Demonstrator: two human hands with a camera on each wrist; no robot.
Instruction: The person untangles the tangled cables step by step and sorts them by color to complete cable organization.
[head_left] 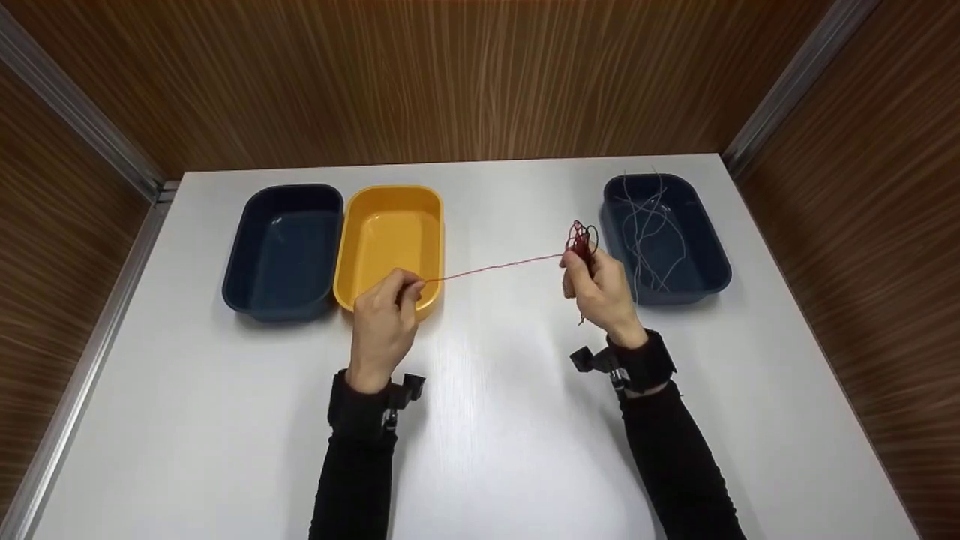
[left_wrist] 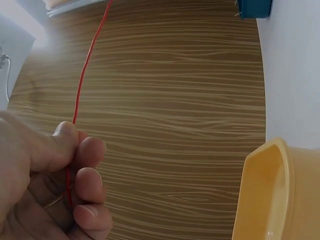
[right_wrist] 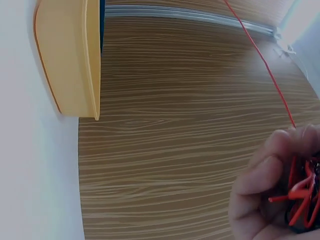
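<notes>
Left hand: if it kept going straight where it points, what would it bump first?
Probably the yellow tray, ahead in the head view. I can't tell the height, so the left hand might pass over toward the wooden wall.

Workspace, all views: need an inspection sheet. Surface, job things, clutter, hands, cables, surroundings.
Surface: white table, trays standing on it.
Job things: red wire; red-and-black bundle; yellow tray; left blue tray; right blue tray with grey wires, some poking past its rim.
Clutter: nothing seen.
Hands: left hand pinches the red wire, which runs across to the right hand, gripping the bundle.
Cables: white cord at the left wrist view's edge.
Surroundings: wood-grain panels, back and sides.
</notes>
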